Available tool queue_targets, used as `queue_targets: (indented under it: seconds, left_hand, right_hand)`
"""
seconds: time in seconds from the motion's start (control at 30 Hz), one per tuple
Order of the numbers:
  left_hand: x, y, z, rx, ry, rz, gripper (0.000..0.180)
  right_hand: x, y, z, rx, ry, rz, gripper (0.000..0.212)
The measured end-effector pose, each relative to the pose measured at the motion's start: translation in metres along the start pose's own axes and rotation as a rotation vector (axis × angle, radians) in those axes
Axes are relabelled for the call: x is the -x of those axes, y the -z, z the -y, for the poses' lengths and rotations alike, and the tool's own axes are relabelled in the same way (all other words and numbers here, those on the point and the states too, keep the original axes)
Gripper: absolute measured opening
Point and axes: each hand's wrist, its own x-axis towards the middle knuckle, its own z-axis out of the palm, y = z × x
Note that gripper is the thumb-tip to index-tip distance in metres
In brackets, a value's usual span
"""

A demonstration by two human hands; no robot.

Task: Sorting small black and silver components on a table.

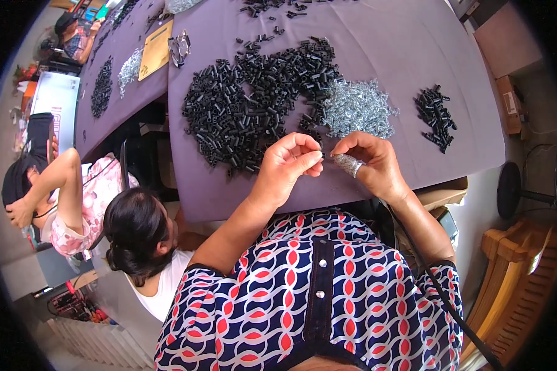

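My left hand [288, 162] pinches a small black plastic tube [321, 154] between thumb and fingertips, just above the near edge of the purple-covered table [384, 49]. My right hand [371, 162] meets it fingertip to fingertip and cups a small bunch of silver metal screws [350, 164] in its palm. Just beyond both hands lie a wide heap of black tubes [254, 102] and a pile of silver screws [357, 111]. A smaller heap of black pieces [436, 117] lies to the right.
Two other people sit low at my left [136, 235], [49, 185]. A second purple table [114, 68] at the far left carries more black and silver piles and a brown envelope [155, 51]. A wooden chair [520, 278] and cardboard boxes [509, 102] stand at right.
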Motion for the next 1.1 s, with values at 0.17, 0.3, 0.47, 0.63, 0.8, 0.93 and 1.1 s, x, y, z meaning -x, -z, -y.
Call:
queue_targets:
  seconds: [0.17,0.3,0.47,0.63,0.8,0.93,1.1]
  left_hand:
    - [0.002,-0.004,-0.002,-0.038,0.022,-0.013,0.013]
    - [0.002,-0.003,-0.001,-0.055,0.024,-0.038,0.016]
    - [0.003,-0.003,0.001,-0.107,0.026,0.000,0.021]
    - [0.007,-0.010,0.000,-0.302,-0.030,0.000,0.023]
    - [0.007,-0.007,-0.004,-0.415,-0.031,0.039,0.019]
    - [0.006,-0.006,-0.008,-0.279,0.099,0.062,0.018]
    - [0.004,-0.002,-0.001,-0.143,0.156,0.035,0.018]
  right_hand:
    - [0.000,-0.002,0.002,-0.017,0.002,-0.003,0.015]
    - [0.000,-0.002,0.001,0.022,0.011,-0.010,0.014]
    - [0.000,-0.003,0.003,0.065,0.041,-0.010,0.014]
    - [0.000,-0.004,0.008,0.115,0.083,-0.005,0.015]
    - [0.000,-0.004,0.016,0.265,0.114,0.017,0.018]
    - [-0.002,-0.004,0.019,0.295,0.130,0.031,0.017]
    - [0.000,-0.003,0.018,0.332,0.152,0.059,0.031]
